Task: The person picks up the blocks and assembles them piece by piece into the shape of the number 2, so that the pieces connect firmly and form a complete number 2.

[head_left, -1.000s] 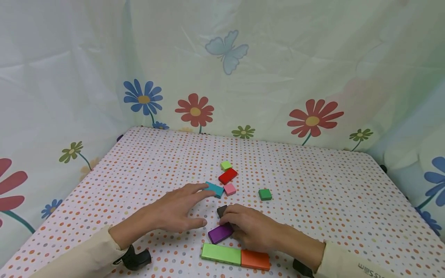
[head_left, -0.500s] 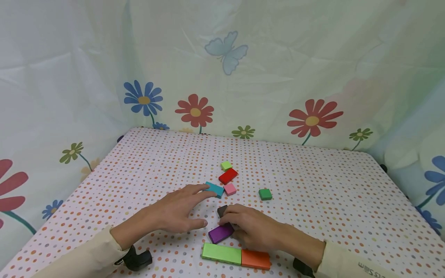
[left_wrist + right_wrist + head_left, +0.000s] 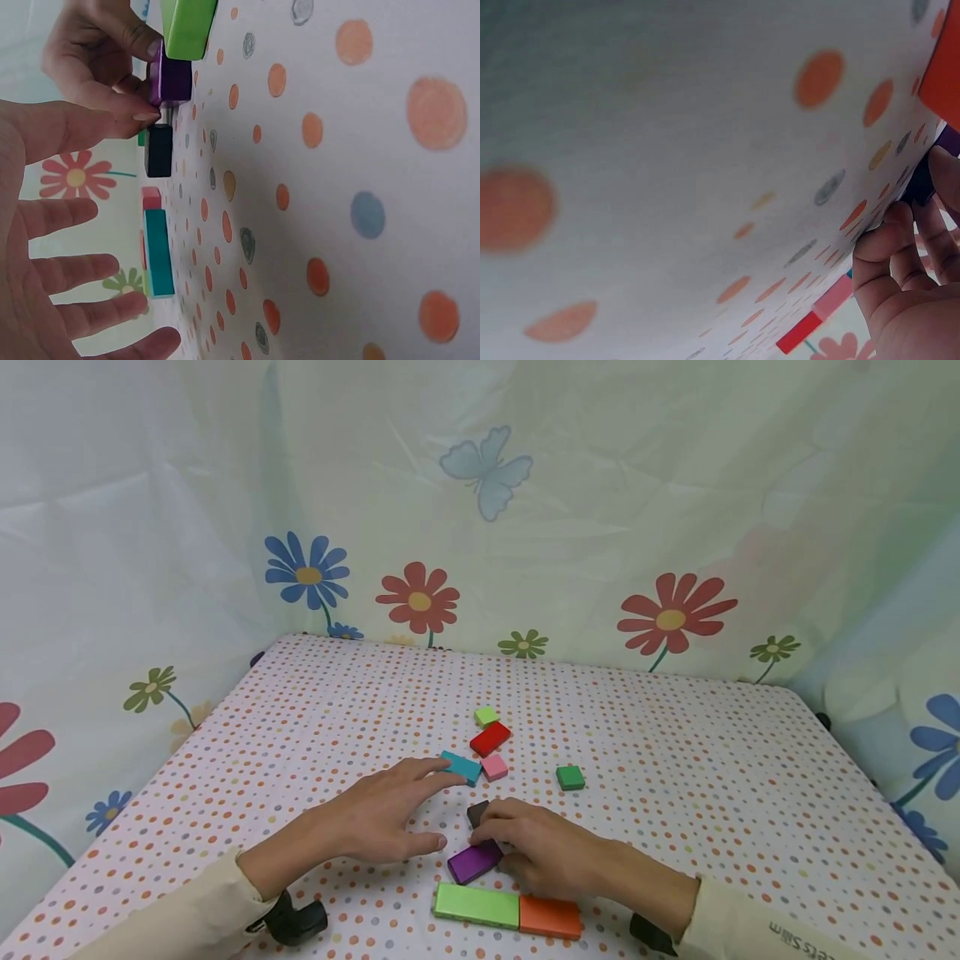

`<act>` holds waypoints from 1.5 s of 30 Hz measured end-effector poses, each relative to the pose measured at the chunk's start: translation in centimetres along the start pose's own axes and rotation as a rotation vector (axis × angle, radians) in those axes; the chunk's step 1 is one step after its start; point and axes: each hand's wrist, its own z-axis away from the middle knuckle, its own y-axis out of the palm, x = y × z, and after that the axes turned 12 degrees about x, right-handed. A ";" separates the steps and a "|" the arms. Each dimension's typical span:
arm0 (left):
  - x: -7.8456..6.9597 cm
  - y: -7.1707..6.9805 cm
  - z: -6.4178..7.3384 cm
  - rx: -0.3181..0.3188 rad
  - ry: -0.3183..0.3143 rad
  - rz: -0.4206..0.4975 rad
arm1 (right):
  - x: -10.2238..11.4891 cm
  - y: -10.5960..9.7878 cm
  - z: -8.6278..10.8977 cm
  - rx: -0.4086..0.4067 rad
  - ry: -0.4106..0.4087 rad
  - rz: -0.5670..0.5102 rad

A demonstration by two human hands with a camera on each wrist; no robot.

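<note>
In the head view, my right hand [image 3: 551, 852] pinches the end of a purple block [image 3: 476, 862] between thumb and fingers. The left wrist view shows the purple block [image 3: 171, 79] low over the cloth, its thumb side near the light green block. A black block [image 3: 477, 814] lies just beyond, partly hidden by the right fingers. My left hand [image 3: 386, 814] hovers with fingers spread, its fingertips by a blue block [image 3: 462, 768]; whether they touch it I cannot tell. Closest to me, a long light green block [image 3: 476, 905] and an orange block [image 3: 550, 917] lie end to end.
Beyond the hands lie a pink block [image 3: 494, 767], a red block [image 3: 491, 738] and a small light green block [image 3: 486, 716]. A green block [image 3: 570, 777] sits apart to the right. The dotted tablecloth [image 3: 675, 760] ends at a flowered curtain [image 3: 585, 527].
Both hands and all the blocks keep their places. Only the head view shifts very slightly.
</note>
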 end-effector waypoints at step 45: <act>-0.1 -0.1 0.0 0.006 0.003 -0.015 | -1.0 -2.1 -0.1 -0.116 0.033 0.049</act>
